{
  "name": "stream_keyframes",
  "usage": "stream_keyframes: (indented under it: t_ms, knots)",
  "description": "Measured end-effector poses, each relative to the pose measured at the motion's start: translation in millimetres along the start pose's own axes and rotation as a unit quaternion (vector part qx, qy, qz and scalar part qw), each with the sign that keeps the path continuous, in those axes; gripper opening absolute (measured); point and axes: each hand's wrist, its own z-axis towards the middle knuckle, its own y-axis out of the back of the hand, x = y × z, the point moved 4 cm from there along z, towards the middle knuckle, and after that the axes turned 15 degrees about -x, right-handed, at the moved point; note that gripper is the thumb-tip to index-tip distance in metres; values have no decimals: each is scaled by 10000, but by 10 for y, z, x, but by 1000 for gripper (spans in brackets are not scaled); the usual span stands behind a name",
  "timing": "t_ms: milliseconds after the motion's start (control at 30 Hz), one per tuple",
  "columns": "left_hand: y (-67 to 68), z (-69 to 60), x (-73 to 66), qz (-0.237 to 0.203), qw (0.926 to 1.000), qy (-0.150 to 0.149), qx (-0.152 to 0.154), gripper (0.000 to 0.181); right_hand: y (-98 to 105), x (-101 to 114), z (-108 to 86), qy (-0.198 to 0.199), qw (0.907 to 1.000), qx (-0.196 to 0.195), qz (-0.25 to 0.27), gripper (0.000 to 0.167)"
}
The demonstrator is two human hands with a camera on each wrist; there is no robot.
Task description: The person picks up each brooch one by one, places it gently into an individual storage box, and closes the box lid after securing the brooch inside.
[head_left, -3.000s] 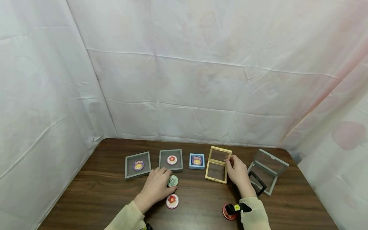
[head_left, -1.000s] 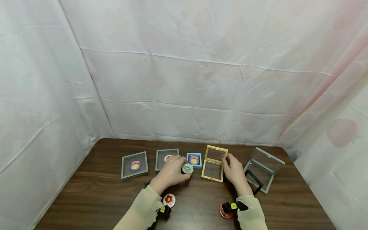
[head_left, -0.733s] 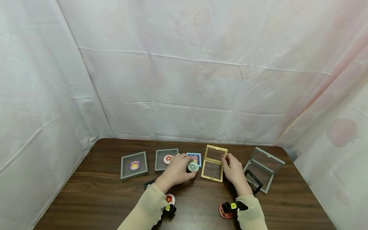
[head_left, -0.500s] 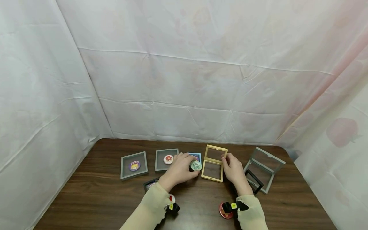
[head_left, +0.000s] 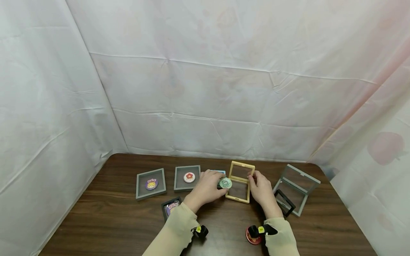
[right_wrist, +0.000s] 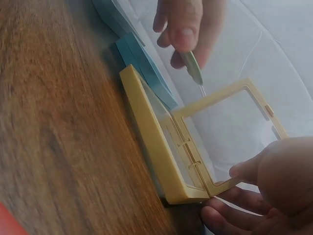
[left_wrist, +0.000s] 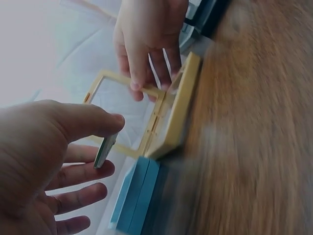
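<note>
My left hand [head_left: 207,188] pinches a green round button badge [head_left: 226,183] between thumb and fingers, above the left side of a yellow display frame [head_left: 237,198]. In the left wrist view the badge [left_wrist: 104,151] is seen nearly edge-on, apart from the frame. The yellow frame stands open on the table, its hinged lid [right_wrist: 217,99] raised and its clear window bare. My right hand [head_left: 262,190] pinches the lid's right edge with thumb and fingers. Behind my left hand, a blue frame [head_left: 219,171] is mostly hidden; the left wrist view shows its side.
Two grey frames with badges, one purple [head_left: 151,184] and one red-flowered [head_left: 189,177], lie at the left. A black frame [head_left: 164,210] lies by the left sleeve. At right an open grey frame [head_left: 304,202] and black frame [head_left: 285,202] overlap. A red badge [head_left: 253,239] lies under the right wrist.
My left hand has picked up the green badge and carried it right, past the blue frame, to the yellow frame. The left sleeve now covers the loose flower badge. My right hand keeps its hold.
</note>
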Motion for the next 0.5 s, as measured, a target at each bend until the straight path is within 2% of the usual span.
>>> stream_keyframes:
  t_ms: [233, 500]
  knots:
    - [-48, 49, -104, -102, 9997, 162, 138, 45, -9, -12, -2, 20, 9999, 104, -13, 23]
    - [-118, 55, -168, 70, 9990, 362, 251, 47, -11, -34, -7, 43, 9997, 228, -3, 23]
